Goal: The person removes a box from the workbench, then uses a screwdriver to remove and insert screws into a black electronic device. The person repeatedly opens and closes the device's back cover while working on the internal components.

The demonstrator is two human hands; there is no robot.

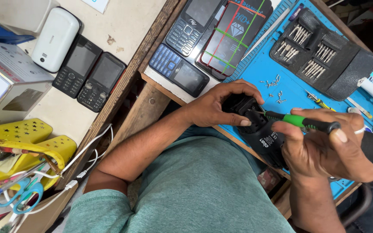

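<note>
My left hand (221, 103) grips the top of a black device (266, 142) that lies at the near edge of a blue work mat (260, 69). My right hand (331, 149) holds a slim screwdriver (301, 122) with a green and black handle. The screwdriver's metal tip points left into the device, just beside my left thumb. Several small loose screws (275, 86) lie on the mat just beyond the device.
An open black case of screwdriver bits (324, 54) lies at the mat's far right. Several keypad phones (180, 71) and a dark package (234, 34) rest on the bench. Two more phones (89, 73), a white phone (55, 39), a box, a yellow holder (26, 144) and blue scissors (20, 194) are left.
</note>
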